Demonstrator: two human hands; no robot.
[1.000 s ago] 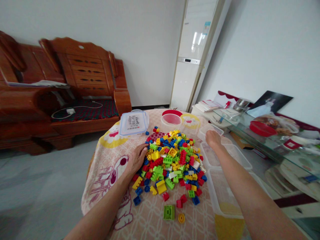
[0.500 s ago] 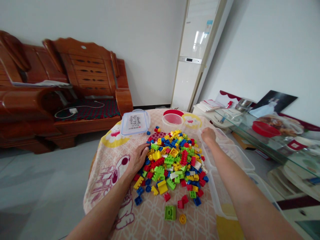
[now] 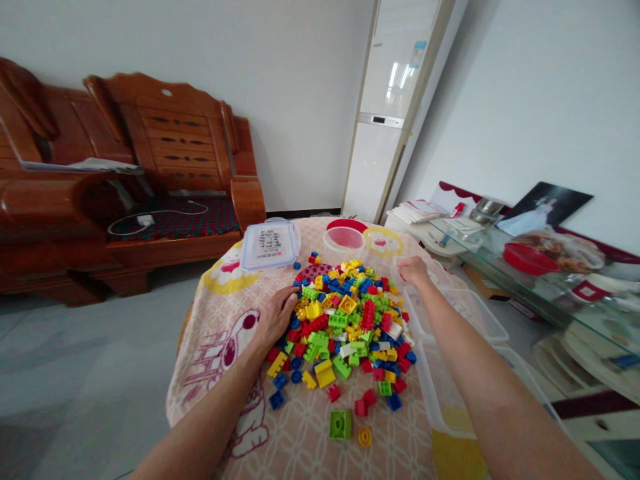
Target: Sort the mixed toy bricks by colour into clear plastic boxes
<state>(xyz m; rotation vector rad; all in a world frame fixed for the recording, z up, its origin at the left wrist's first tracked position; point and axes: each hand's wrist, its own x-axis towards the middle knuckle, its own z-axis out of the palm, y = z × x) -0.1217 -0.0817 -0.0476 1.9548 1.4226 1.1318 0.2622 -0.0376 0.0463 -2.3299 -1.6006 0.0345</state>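
A heap of toy building bricks (image 3: 345, 320) in red, yellow, green, blue and white covers the middle of a cloth-covered table. At the heap's left edge rests my left hand (image 3: 276, 315), its fingers stretched out against the bricks and not closed round any. Beyond the heap at the right, my right hand (image 3: 413, 269) is closed, above or at a small clear plastic container (image 3: 439, 275). Anything in its fingers is hidden. A large green brick (image 3: 341, 425) and a yellow round piece (image 3: 365, 437) lie apart at the near side.
Clear plastic boxes (image 3: 431, 393) line the table's right side beneath my right forearm. A round clear tub (image 3: 345, 248) stands behind the heap, beside a lidded box (image 3: 270, 247) with dark writing. To the right is a cluttered glass shelf (image 3: 500, 267); a wooden bench (image 3: 190, 237) stands left.
My right hand has shifted slightly to the left, still closed. My left hand and the brick heap look the same.
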